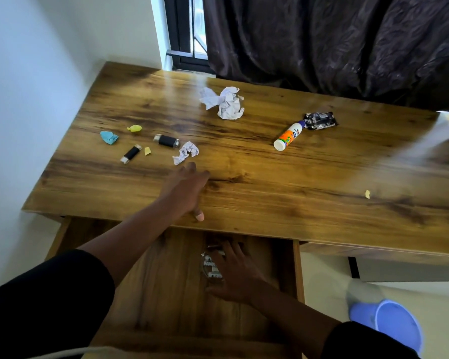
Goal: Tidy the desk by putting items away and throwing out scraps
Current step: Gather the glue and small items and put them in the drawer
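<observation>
My left hand (pixel 186 189) reaches over the wooden desk (pixel 270 177) with straight fingers, its tips just short of a small crumpled paper (pixel 186 152). Down in the open drawer (pixel 166 281), my right hand (pixel 235 274) lies with spread fingers on a small roll with a printed label (pixel 210 265). Two black USB sticks (pixel 131 153) (pixel 166 140), a blue scrap (pixel 109 137), a yellow scrap (pixel 134 128) and a tiny yellow bit (pixel 147 151) sit at the left. A large crumpled paper (pixel 224 102) lies farther back.
A glue bottle (pixel 288 136) and a black wrapper (pixel 320 121) lie at the right, with a yellow crumb (pixel 367 194) near the front. A blue bin (pixel 389 322) stands on the floor at right. The wall bounds the desk's left, a dark curtain (pixel 335 42) hangs behind.
</observation>
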A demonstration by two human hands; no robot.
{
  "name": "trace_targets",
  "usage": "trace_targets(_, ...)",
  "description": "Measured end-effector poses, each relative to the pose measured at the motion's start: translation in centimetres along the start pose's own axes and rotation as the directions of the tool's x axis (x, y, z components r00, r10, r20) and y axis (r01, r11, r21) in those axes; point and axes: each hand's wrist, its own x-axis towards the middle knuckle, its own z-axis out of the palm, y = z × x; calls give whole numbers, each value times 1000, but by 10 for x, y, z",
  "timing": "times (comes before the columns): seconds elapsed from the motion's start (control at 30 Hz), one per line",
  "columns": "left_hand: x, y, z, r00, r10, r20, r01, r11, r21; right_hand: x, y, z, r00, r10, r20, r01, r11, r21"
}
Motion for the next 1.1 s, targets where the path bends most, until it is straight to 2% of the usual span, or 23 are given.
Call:
trace_targets(0.1, 0, 0, 1, 1000, 0, -15, 0, 1000, 9, 1, -10, -14, 984, -108, -139, 112, 993, 22)
trace_targets(0.2, -2, -1, 1, 1000, -2, -27, 3, 1000, 24, 7, -22, -42, 902, -209, -377, 231, 973, 14)
trace_targets(0.3, -3, -3, 2, 999, -9, -48, 11, 999, 42, 21, -19, -83, 808, -163, -566, 227, 973, 43)
trace_targets(0.4, -4, -4, 1, 999, -6, -54, 9, 999, 48, 42, 3, -118, 784, -15, -620, 90, 992, 90)
trace_targets(0.57, -7, -1, -3, 1000, -22, -13, 24, 991, 133, 79, 63, -152, 776, 166, -608, -135, 986, 98)
trace_targets(0.7, -10, 1, -6, 1000, -21, -2, 21, 993, 113, 103, 106, -170, 766, 411, -495, -372, 910, 182)
trace_targets(0.77, -11, 3, -6, 1000, -30, -4, 30, 996, 81, 114, 126, -180, 723, 541, -430, -491, 840, 232)
trace_targets(0.9, -11, 5, -5, 999, -28, -34, 30, 998, 61, 137, 163, -200, 571, 779, -258, -660, 623, 421)
trace_targets(1.1, -8, 0, -5, 999, -18, -31, 18, 999, 29, 160, 193, -210, 475, 872, -122, -667, 447, 595)
